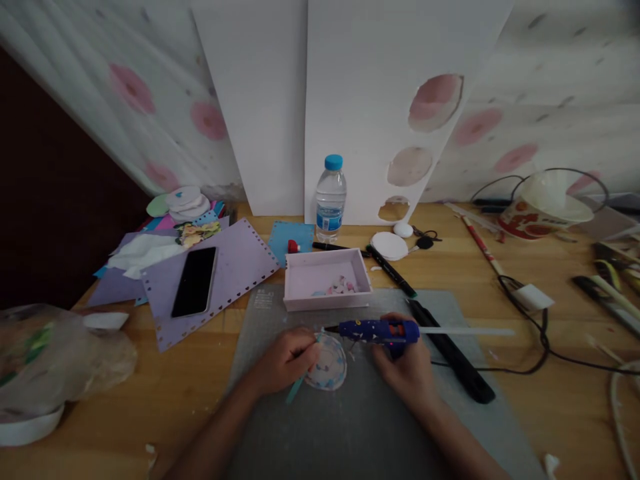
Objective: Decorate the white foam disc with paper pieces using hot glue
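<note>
Right hand (407, 367): fingers wrapped around the grip of a blue glue gun (380, 330), three o'clock of the round piece (325, 363). Left hand (290, 360): thumb and fingers pinching the round piece at its ten o'clock edge; a thin green strip (295, 389) emerges below them, its hold unclear.

Round piece: one, patterned pale blue, above the grey mat (350, 433); looks light, thin and easily bent. Best taken by the rim, clear of the nozzle (331, 329) near its twelve o'clock edge; contact cannot be told.

Glue gun: one, rigid, likely moderately heavy; grip is the sound hold, nozzle probably hot. White glue stick (465, 331) juts from its rear toward three o'clock, liable to catch.

Surroundings: shallow pink box (327, 303), twelve o'clock, small pieces inside; black cutter (453, 353), three o'clock; wooden bench (125, 413) beneath all.
</note>
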Motion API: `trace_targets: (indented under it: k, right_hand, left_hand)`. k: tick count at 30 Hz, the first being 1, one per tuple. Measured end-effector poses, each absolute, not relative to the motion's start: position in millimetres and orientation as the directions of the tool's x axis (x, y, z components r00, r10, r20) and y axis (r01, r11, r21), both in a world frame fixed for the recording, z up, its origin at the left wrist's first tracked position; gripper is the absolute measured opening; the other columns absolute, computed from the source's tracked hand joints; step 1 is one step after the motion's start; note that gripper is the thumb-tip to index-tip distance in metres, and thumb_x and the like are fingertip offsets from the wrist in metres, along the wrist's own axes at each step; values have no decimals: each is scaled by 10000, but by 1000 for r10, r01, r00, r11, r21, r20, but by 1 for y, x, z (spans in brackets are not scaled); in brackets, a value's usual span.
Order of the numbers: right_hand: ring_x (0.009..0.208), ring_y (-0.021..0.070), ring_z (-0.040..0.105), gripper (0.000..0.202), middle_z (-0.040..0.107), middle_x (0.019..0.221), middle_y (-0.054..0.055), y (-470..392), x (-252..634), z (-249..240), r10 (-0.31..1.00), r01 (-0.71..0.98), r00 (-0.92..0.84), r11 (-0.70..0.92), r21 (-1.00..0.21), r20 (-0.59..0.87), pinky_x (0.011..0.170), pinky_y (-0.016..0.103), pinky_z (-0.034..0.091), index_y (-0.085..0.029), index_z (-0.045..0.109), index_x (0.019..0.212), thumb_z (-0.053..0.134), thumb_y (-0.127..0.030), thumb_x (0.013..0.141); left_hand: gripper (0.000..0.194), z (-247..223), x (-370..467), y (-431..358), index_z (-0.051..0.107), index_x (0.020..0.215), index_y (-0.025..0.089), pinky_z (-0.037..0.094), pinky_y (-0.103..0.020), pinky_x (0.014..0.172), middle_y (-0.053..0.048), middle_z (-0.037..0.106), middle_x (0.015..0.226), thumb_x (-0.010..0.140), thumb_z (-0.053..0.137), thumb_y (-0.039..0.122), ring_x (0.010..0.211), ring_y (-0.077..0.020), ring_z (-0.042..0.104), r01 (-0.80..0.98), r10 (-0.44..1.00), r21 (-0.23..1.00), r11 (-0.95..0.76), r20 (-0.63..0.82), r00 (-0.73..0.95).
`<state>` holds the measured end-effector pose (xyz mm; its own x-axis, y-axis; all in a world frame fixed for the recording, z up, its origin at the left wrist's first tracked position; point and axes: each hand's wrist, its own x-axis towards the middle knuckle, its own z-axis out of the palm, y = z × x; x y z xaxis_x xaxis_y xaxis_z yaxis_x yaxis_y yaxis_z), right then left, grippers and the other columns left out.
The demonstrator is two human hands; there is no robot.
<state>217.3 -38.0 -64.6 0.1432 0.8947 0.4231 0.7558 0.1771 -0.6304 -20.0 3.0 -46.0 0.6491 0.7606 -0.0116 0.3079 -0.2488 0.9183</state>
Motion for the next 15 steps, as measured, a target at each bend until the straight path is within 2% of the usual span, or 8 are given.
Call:
trace_targets:
  k: [6, 15]
  right_hand:
    - [669, 192, 671, 230, 646, 843, 52, -36, 217, -65, 881, 761, 111, 222, -610, 460, 585, 283, 546, -214, 494, 975, 520, -214, 747]
    - [676, 186, 670, 214, 647, 882, 57, -37, 217, -67, 892, 759, 105, 215, -615, 441, 592, 281, 545, -216, 488, 964, 523, -218, 753]
  left_hand:
    - [393, -46, -21, 3, 466, 569, 155, 347, -216, 615, 24, 444, 595, 938, 387, 262, 612, -105, 464, 319, 764, 917, -241, -23, 644]
    - [391, -47, -20, 3, 450, 563, 160, 346, -225, 620, 25, 428, 585, 938, 392, 250, 616, -111, 462, 299, 762, 920, -253, -1, 648]
